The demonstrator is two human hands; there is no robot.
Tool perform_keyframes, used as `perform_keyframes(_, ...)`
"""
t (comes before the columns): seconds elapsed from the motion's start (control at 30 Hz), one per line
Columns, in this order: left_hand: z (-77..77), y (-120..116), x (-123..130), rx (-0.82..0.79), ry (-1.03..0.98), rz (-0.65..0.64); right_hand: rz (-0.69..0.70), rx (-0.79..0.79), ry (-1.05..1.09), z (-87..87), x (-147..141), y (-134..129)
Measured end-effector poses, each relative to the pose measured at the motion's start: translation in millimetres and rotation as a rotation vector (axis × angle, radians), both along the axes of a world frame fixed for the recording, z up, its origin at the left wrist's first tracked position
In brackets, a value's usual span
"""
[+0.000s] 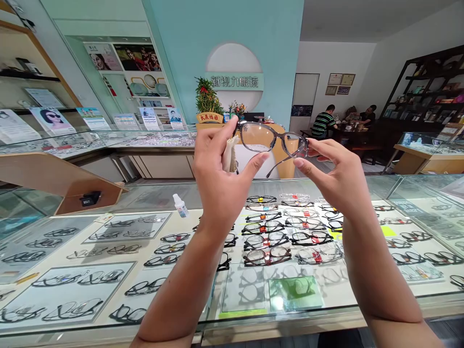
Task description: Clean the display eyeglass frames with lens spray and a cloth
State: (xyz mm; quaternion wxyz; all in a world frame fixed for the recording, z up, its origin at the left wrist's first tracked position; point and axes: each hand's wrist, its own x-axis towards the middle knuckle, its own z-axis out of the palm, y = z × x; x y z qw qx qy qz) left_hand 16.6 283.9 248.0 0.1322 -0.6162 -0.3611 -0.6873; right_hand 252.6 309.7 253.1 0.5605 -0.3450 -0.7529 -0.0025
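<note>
A pair of eyeglasses (281,137) with a dark, partly see-through frame is held up above the glass counter, between my two hands. My left hand (221,169) grips the frame at its left end, and a pale cloth (229,153) is tucked in the same hand. At the other end, the fingers and thumb of my right hand (335,176) close on the frame near the hinge. One temple arm hangs down below the lenses. A small white spray bottle (180,206) stands on the counter to the left of my left forearm.
Rows of eyeglasses (266,240) lie in the glass display counter (203,314) below my arms. A wooden stand (68,179) is at the left. Farther back are another display counter (152,164), a potted plant (208,96) and people (324,122) seated at a table.
</note>
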Motion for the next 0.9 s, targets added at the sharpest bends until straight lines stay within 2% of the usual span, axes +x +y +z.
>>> perform_keyframes(0.23,1.1,0,-1,-0.001,-0.004,0.028,0.042,-0.031,-0.032,1.2,-2,0)
perform_keyframes(0.47,3.8,-2,1,-0.057,-0.039,-0.003,-0.056,0.030,0.000,-1.6,-3,1)
perform_keyframes(0.77,0.7,20,-8,-0.323,-0.184,-0.229,-0.205,0.366,0.086,-9.2,-15,4)
perform_keyframes(0.9,-6.2,28,-7,-0.307,-0.179,-0.281,-0.200,0.420,0.074,-12.3,-17,3)
